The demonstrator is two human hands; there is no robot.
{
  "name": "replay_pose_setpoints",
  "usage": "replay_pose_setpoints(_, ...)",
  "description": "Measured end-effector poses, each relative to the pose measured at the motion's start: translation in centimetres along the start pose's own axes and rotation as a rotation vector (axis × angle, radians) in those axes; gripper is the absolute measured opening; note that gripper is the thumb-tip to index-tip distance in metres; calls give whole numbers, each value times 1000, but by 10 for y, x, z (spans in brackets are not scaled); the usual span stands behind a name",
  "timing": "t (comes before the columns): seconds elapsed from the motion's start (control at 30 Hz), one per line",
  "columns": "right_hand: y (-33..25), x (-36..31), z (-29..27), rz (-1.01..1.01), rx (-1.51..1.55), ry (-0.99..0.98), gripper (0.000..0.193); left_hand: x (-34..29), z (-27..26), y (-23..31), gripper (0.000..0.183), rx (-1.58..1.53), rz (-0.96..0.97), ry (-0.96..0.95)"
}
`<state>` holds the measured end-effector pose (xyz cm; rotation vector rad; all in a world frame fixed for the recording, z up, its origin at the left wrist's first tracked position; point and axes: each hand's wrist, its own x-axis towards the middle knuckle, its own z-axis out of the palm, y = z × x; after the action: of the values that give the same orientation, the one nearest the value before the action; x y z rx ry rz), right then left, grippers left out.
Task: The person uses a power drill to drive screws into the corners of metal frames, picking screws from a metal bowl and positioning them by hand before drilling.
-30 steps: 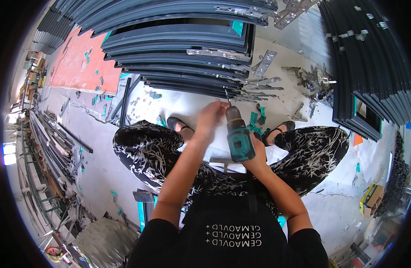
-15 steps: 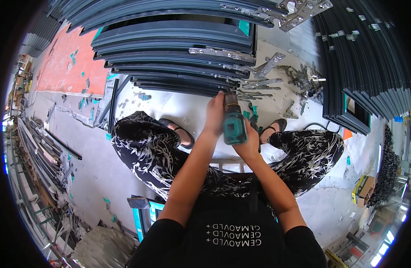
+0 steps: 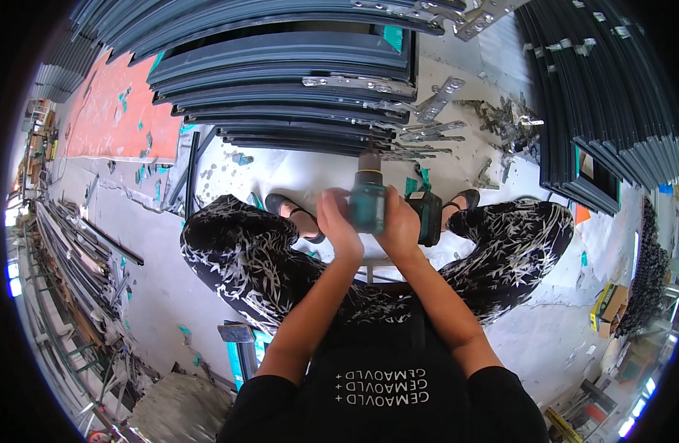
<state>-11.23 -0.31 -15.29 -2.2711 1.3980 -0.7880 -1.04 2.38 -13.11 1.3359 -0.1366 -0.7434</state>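
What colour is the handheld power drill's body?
Teal and black: the handheld power drill shows best in the head view.

Person is wearing a black short-sleeved T-shirt, three rows of white lettering running across its front; loose black trousers are showing white leaf print; feet are wearing dark strapped shoes.

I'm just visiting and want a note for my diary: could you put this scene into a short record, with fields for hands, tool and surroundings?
Right grip: bare hand, closed round the handle of the drill
Left grip: bare hand, at the drill's left side; fingertips partly hidden
Drill: teal and black, nose toward the frames; bit too blurred to judge contact
Battery: dark, right of the right hand
Ahead: dark frames, some with metal arms
Far left: orange-red board
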Motion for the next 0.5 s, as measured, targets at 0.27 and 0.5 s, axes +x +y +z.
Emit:
replay_pose_setpoints(0.27,4,-1,4,46,-6,-35,45,-9,12,-8,38,-31,187,94)
replay_pose_setpoints(0.5,6,2,3,3,68,-22,41,-13,12,-8,38,14,252,55)
